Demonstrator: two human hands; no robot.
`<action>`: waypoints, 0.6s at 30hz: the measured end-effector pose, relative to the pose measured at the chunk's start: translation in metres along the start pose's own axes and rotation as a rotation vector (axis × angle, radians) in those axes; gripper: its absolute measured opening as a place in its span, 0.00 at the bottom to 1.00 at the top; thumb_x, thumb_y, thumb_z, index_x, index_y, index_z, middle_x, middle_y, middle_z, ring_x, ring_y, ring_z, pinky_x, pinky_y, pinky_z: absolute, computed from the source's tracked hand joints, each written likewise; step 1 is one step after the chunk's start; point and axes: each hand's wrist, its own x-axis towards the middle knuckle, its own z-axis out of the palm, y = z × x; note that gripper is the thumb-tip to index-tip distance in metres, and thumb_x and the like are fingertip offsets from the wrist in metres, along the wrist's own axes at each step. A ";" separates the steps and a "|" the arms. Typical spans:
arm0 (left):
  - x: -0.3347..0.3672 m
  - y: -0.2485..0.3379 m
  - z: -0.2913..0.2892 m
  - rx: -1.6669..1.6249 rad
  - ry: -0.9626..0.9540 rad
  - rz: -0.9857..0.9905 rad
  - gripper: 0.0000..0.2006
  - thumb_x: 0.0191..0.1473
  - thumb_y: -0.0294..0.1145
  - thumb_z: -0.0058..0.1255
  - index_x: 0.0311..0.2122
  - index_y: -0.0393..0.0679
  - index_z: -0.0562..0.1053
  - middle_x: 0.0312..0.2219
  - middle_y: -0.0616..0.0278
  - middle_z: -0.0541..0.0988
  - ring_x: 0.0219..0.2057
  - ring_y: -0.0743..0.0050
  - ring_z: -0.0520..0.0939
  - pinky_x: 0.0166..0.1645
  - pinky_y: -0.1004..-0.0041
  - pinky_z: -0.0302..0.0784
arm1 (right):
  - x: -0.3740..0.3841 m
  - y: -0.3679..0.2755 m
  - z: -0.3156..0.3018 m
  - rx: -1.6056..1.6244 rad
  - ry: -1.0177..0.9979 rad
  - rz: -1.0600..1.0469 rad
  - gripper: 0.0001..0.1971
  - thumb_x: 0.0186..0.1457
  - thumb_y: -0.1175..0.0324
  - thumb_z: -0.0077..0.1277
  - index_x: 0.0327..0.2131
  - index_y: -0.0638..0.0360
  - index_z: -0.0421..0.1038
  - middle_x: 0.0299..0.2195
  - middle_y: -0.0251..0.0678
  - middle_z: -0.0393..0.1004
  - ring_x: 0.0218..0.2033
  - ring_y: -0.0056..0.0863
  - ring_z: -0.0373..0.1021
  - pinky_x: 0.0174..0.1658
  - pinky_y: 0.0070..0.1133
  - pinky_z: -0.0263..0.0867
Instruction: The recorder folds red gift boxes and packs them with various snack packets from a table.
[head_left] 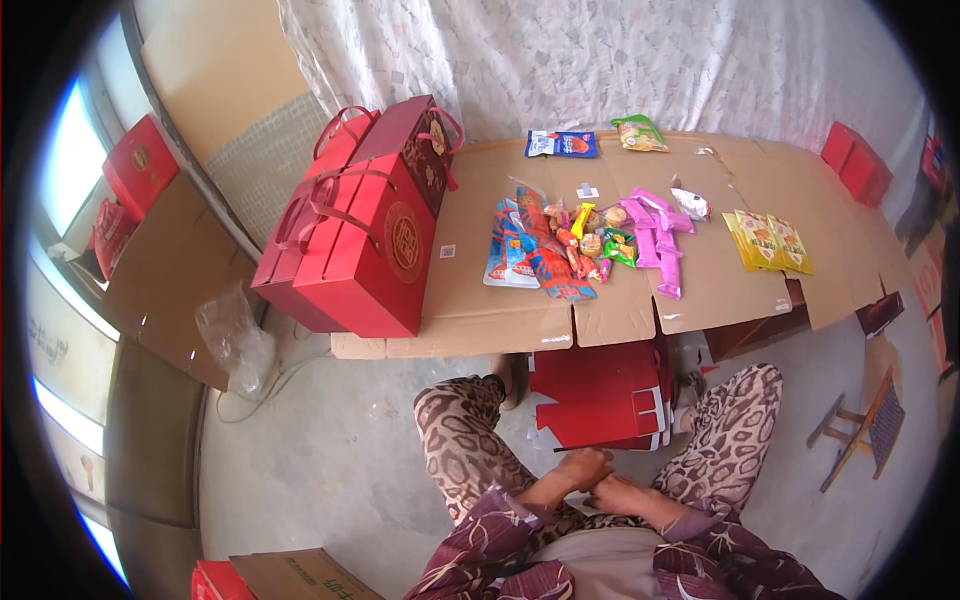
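Observation:
My left hand (pixel 582 469) and my right hand (pixel 618 494) rest together in my lap, their wrists close and touching. The fingers of both look curled, and nothing shows in them. Just beyond them, under the table, is a stack of flattened red cartons (pixel 590 400). On the cardboard-covered table (pixel 480 330) lies a pile of snacks: blue-and-red packets (pixel 512 255), small wrapped sweets (pixel 592 243), a green packet (pixel 620 248), several pink-purple bars (pixel 668 262) and a white packet (pixel 690 203).
Red gift boxes (pixel 375 235) with ribbon handles stand at the table's left. Yellow packets (pixel 768 242) lie right; a blue pouch (pixel 562 144) and a green-yellow packet (pixel 640 134) lie at the back. A small wooden stool (pixel 862 425) and a plastic bag (pixel 238 340) are on the floor.

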 end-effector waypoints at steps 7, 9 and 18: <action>-0.011 -0.008 0.006 -0.031 0.054 -0.007 0.17 0.52 0.40 0.51 0.46 0.47 0.76 0.39 0.46 0.81 0.43 0.47 0.81 0.49 0.56 0.76 | -0.016 -0.016 -0.011 0.011 0.063 -0.037 0.19 0.52 0.60 0.52 0.47 0.56 0.73 0.43 0.51 0.75 0.46 0.49 0.72 0.49 0.40 0.67; -0.013 -0.005 0.002 -0.033 -0.004 -0.050 0.18 0.48 0.38 0.53 0.46 0.47 0.77 0.39 0.46 0.81 0.43 0.47 0.81 0.48 0.55 0.76 | -0.022 -0.021 -0.016 -0.010 -0.012 0.015 0.19 0.55 0.61 0.51 0.49 0.55 0.73 0.49 0.46 0.73 0.49 0.45 0.71 0.51 0.37 0.67; 0.002 -0.045 0.024 -0.185 0.041 0.025 0.21 0.48 0.37 0.60 0.49 0.44 0.75 0.46 0.49 0.78 0.50 0.51 0.77 0.54 0.58 0.72 | -0.022 -0.018 -0.018 0.003 0.071 0.048 0.10 0.52 0.66 0.49 0.35 0.59 0.76 0.29 0.48 0.78 0.35 0.48 0.76 0.38 0.41 0.72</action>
